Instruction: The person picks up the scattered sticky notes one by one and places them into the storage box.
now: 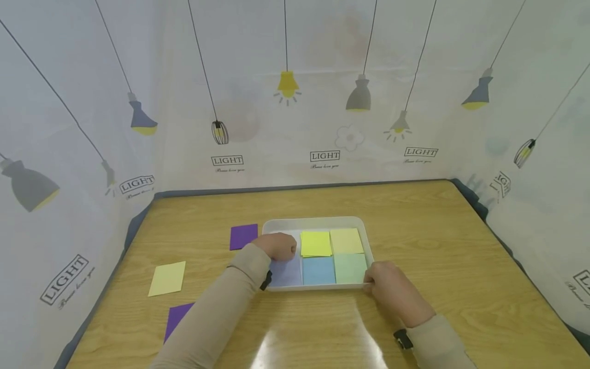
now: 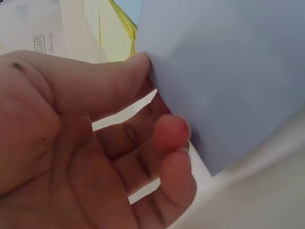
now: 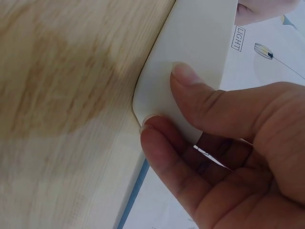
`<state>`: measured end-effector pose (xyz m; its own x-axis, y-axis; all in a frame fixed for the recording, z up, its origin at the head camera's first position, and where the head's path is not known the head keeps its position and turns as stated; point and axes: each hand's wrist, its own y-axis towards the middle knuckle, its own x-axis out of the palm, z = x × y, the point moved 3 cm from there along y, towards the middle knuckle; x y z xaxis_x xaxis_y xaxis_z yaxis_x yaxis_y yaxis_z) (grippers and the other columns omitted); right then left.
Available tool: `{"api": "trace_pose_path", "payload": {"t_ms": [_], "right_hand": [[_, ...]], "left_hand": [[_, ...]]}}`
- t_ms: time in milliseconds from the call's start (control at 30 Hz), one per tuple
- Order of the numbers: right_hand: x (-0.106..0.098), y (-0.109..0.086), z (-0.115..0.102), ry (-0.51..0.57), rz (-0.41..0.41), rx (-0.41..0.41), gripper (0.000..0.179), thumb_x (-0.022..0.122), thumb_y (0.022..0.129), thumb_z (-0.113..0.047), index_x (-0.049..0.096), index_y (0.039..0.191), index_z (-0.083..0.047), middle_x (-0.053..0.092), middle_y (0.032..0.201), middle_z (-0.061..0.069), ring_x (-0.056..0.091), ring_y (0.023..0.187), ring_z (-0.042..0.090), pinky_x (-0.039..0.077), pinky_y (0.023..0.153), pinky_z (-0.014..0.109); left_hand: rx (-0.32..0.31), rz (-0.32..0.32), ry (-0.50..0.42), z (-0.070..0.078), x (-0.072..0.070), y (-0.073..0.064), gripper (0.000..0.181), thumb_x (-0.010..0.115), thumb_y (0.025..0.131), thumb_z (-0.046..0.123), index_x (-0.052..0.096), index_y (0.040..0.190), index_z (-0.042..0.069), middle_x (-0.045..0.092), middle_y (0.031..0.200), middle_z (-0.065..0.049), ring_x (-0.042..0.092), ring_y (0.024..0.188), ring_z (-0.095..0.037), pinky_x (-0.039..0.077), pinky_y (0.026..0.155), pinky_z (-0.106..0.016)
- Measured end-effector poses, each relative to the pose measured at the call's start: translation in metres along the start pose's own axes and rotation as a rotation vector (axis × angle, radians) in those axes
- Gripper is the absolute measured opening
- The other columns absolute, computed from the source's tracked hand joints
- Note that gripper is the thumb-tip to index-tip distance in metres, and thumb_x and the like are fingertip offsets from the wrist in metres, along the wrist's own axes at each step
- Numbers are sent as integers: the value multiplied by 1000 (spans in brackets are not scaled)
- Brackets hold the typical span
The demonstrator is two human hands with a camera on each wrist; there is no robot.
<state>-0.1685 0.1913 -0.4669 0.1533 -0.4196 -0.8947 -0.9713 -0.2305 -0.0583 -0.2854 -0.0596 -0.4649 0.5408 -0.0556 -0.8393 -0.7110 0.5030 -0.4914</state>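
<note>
A white rectangular tray (image 1: pixel 318 288) lies on the table with square paper notes in two rows. In it are bright yellow notes (image 1: pixel 315 243), pale yellow notes (image 1: pixel 346 241), a blue note (image 1: pixel 319 270), a pale green note (image 1: pixel 350 268) and a lavender note (image 1: pixel 287 273). My left hand (image 1: pixel 278 246) reaches over the tray's left side. In the left wrist view, its thumb and curled fingers pinch the edge of the lavender paper (image 2: pixel 224 76). At the tray's front right corner, my right hand (image 1: pixel 397 292) grips the wall (image 3: pixel 190 43) between thumb and fingers.
Left of the tray lies a purple note (image 1: pixel 244 236), with a pale yellow note (image 1: pixel 167 279) farther left. Another purple note (image 1: pixel 177 319) is partly hidden by the left sleeve (image 1: pixel 216 307). A white lamp-printed curtain (image 1: pixel 276 169) surrounds the wooden table (image 1: pixel 415 220).
</note>
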Motion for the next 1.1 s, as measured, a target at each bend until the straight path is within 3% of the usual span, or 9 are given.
{"api": "trace_pose_path", "payload": {"t_ms": [300, 533, 733, 1100], "right_hand": [[0, -1, -2, 8, -1, -13, 12, 80, 80, -4, 74, 71, -10, 69, 76, 0, 61, 71, 10, 57, 66, 30], [0, -1, -1, 7, 2, -5, 11, 80, 81, -6, 74, 72, -10, 69, 77, 0, 61, 72, 11, 57, 67, 32], [1, 0, 0, 11, 2, 7, 12, 80, 81, -6, 74, 71, -10, 69, 76, -1, 60, 72, 10, 57, 68, 31], [0, -1, -2, 7, 5, -5, 16, 79, 82, -5, 72, 68, -10, 65, 73, -2, 55, 69, 10, 53, 63, 29]], "left_hand": [[-38, -33, -15, 3, -2, -2, 28, 51, 98, 9, 45, 71, 14, 44, 69, 1, 42, 65, -13, 35, 61, -27], [-24, 7, 10, 4, -2, -2, 29, 60, 95, 16, 50, 68, 13, 50, 67, 2, 46, 63, -12, 37, 59, -26], [-47, 29, -14, 2, -1, -2, 11, 63, 94, 17, 60, 84, 11, 56, 78, 0, 51, 72, -14, 40, 63, -27], [-75, 83, -81, 2, -3, -14, 8, 61, 99, 19, 62, 93, 13, 59, 87, 1, 52, 81, -15, 43, 71, -30]]}}
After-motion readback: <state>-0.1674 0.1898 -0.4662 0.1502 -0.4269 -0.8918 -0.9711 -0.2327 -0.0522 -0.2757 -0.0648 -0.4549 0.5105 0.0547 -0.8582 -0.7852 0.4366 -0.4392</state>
